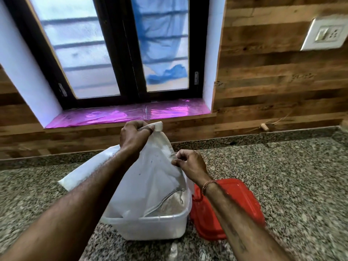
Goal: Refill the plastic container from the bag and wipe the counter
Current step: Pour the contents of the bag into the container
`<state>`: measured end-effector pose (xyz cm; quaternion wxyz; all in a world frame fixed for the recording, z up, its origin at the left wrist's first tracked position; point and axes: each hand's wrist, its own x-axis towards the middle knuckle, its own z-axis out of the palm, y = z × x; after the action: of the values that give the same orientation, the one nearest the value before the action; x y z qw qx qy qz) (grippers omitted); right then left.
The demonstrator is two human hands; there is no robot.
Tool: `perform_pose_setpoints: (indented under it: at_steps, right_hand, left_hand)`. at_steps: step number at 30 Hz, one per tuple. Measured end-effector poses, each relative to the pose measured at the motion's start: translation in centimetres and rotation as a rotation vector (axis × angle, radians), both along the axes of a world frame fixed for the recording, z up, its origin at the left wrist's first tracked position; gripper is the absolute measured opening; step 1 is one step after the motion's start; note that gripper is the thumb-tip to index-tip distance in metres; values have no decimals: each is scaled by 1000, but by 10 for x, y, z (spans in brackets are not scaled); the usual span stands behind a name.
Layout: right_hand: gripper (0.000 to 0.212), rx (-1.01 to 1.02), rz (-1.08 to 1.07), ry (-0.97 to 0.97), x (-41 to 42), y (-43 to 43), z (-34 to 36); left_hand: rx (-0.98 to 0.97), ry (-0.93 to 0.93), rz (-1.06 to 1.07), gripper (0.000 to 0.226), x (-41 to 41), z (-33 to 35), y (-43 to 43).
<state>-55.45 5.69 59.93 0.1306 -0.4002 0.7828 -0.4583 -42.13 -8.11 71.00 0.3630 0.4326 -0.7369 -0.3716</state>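
A white plastic bag (150,178) hangs upended over a white plastic container (154,227) on the granite counter, its open mouth down inside the container. My left hand (134,136) grips the bag's upper corner, raised above the container. My right hand (190,164) pinches the bag's right edge lower down. A zip-like seam runs along the bag's lower part. What lies inside the container is mostly hidden by the bag.
A red lid (231,206) lies on the counter (282,176) right of the container. A white sheet or bag (84,174) lies behind my left forearm. A window with a pink-lined sill (128,114) is behind. A wall socket (325,33) sits upper right.
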Motion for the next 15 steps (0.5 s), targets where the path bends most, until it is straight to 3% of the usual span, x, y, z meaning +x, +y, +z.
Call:
perform_pose_setpoints:
  at_steps: [2, 4, 7, 11, 15]
  right_hand:
    - [21, 31, -59, 103, 8, 0, -1]
    - [24, 37, -79, 201, 12, 0, -1]
    - [23, 22, -72, 326, 14, -2, 4]
    - [28, -12, -36, 402, 15, -3, 6]
    - [29, -21, -8, 375, 12, -1, 0]
  left_hand:
    - [-23, -26, -27, 14, 3, 0, -1]
    - [-200, -120, -80, 13, 3, 5, 0]
    - [-442, -233, -169, 35, -4, 17, 7]
    - [-425, -370, -201, 43, -17, 31, 4]
    - [-423, -436, -263, 37, -22, 40, -3]
